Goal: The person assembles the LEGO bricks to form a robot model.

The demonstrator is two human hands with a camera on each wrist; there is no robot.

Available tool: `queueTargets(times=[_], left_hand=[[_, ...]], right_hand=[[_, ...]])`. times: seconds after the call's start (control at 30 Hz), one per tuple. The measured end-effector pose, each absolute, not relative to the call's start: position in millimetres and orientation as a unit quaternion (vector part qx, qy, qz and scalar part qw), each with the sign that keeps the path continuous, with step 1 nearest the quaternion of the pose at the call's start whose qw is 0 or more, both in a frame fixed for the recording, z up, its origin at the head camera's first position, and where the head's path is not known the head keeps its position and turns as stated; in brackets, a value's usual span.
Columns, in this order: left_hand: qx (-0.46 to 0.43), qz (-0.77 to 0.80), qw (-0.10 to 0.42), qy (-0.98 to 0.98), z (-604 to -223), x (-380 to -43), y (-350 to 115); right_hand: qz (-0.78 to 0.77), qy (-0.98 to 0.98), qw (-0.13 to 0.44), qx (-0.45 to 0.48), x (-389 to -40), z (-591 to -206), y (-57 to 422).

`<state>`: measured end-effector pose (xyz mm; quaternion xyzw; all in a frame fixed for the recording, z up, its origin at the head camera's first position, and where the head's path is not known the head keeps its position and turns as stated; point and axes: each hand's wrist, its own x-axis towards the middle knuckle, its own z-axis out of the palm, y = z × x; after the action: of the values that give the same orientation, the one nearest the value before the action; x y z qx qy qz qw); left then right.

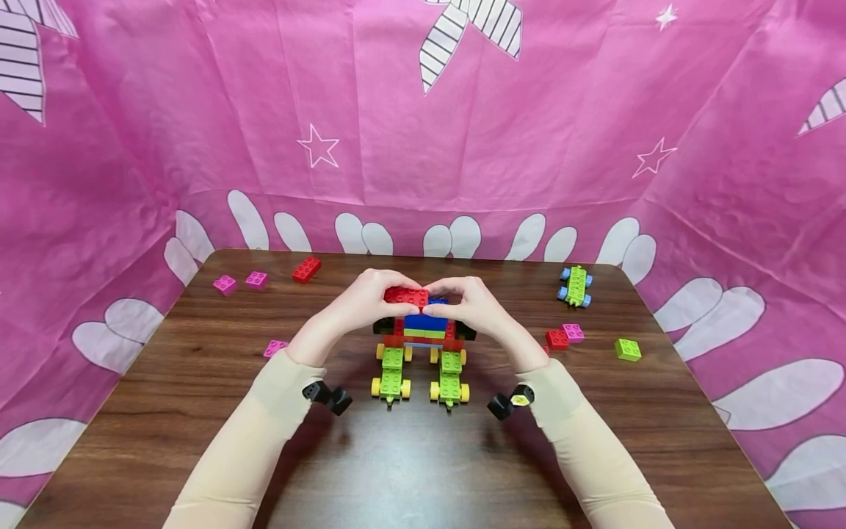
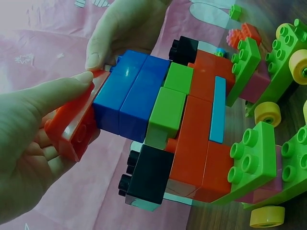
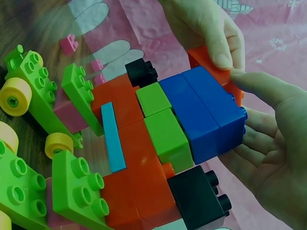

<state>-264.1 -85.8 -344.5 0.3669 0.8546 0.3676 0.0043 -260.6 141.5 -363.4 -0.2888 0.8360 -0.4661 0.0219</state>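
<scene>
A brick figure stands on two green wheeled bases [image 1: 451,378], with red bricks [image 2: 189,143], green bricks [image 2: 165,110], black bricks [image 2: 151,175] at the sides and blue bricks [image 2: 129,96] higher up. My left hand [image 1: 365,300] holds a red brick [image 2: 76,127] with sloped sides, thumb on one face and fingers behind. That brick sits tilted against the top of the blue ones, overhanging to the left. My right hand [image 1: 477,303] pinches the red brick's near corner, its thumb tip meeting the left thumb. Its other fingers pass behind the blue bricks, partly hidden.
On the table's left lie pink bricks [image 1: 257,279] and a red brick [image 1: 307,270]. To the right are a green base with blue wheels [image 1: 576,286], a red brick [image 1: 557,339], a pink brick [image 1: 573,333] and a green brick [image 1: 628,349]. Pink cloth [image 1: 410,162] surrounds the table.
</scene>
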Motion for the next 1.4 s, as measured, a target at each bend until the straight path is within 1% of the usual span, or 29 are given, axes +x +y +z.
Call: queueTargets(times=[0.2, 0.47, 0.87, 1.4], left_hand=[[0.363, 0.372, 0.006, 0.854, -344.5, -264.5, -85.3], [0.369, 0.374, -0.008, 0.85, -347.7, -264.7, -85.3], [0.366, 0.403, -0.011, 0.839, -351.8, -265.0, -86.2], [0.392, 0.4, -0.059, 0.827, -360.9, -264.7, -88.4]], right_hand=[[-0.462, 0.84, 0.014, -0.286, -260.2, -363.7, 140.1], [-0.457, 0.843, 0.004, -0.282, -259.0, -366.0, 138.8], [-0.465, 0.837, 0.009, -0.289, -260.4, -367.7, 139.7], [-0.474, 0.827, 0.012, -0.304, -259.9, -370.4, 142.2]])
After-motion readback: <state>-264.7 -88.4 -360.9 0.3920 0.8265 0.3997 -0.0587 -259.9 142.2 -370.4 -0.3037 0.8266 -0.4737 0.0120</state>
